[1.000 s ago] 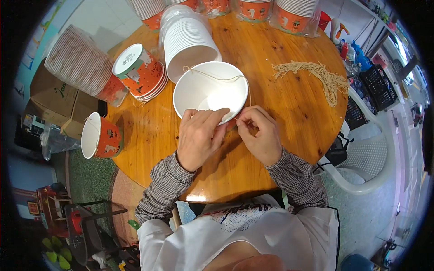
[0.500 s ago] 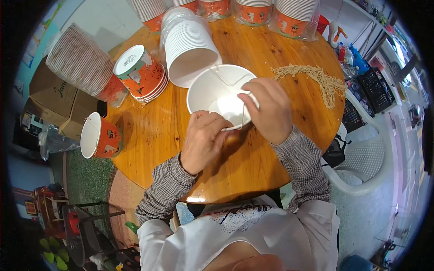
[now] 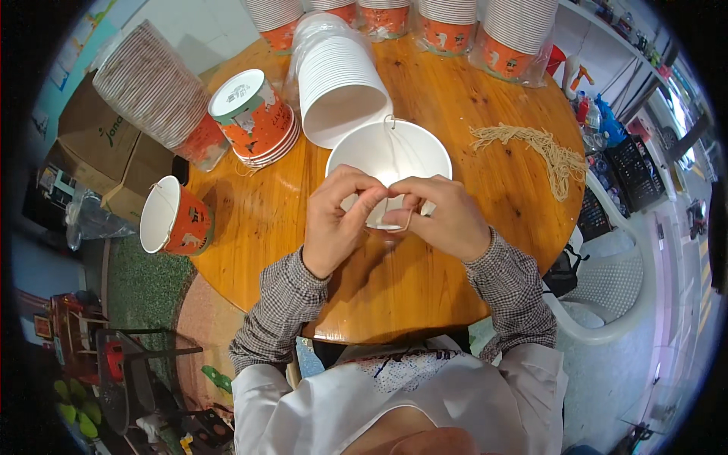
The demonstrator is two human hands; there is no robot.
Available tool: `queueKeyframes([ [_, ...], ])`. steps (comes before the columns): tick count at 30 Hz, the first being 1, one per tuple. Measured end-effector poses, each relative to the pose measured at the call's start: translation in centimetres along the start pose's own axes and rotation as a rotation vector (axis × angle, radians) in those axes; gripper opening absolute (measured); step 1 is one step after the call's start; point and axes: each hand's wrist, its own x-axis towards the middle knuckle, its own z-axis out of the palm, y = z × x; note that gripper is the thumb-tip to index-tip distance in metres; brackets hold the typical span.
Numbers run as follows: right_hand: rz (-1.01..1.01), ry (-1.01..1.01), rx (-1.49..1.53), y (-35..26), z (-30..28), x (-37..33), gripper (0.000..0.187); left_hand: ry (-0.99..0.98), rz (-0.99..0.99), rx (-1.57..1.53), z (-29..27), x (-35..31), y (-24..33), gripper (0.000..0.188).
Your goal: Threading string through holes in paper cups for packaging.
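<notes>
A white-lined paper bucket (image 3: 353, 149) sits in front of me on the table, mouth up. A thin cord (image 3: 393, 140) loops over its far rim and runs down inside. At the near rim, my left hand (image 3: 334, 220) is closed in a pinch, its fingertips touching those of my right hand (image 3: 449, 218). My right hand is closed too, and a bent end of the cord sticks out below its fingers. Part of the near rim is hidden behind both hands. I cannot make out exactly what lies between the left fingertips, though the cord leads to them.
A bundle of loose cords (image 3: 538, 148) lies on the right of the wooden table (image 3: 258, 250). Nested white buckets (image 3: 341, 91) lie beyond mine. An orange bucket with a cord (image 3: 189, 224) stands left, near upside-down orange buckets (image 3: 258, 121). Wrapped stacks (image 3: 508, 53) line the back.
My right hand has moved left and in to meet my left hand at the near rim. The bucket has turned slightly, and its cord loop now stands at the far rim's middle.
</notes>
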Motion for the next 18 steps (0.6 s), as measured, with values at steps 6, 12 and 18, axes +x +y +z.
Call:
queueKeyframes([
  [6,0.005,0.042,0.018,0.6,1.0,0.1,0.017,0.096,-0.064,-0.057,0.6,-1.4,-0.5,0.012],
  [12,-0.024,0.154,0.075,0.4,1.6,0.0,0.014,-0.090,-0.128,0.154,-0.2,-1.3,1.2,0.017],
  [18,0.029,0.251,0.186,0.9,1.5,-0.2,0.022,-0.137,-0.226,0.125,-0.7,-1.2,0.9,0.010],
])
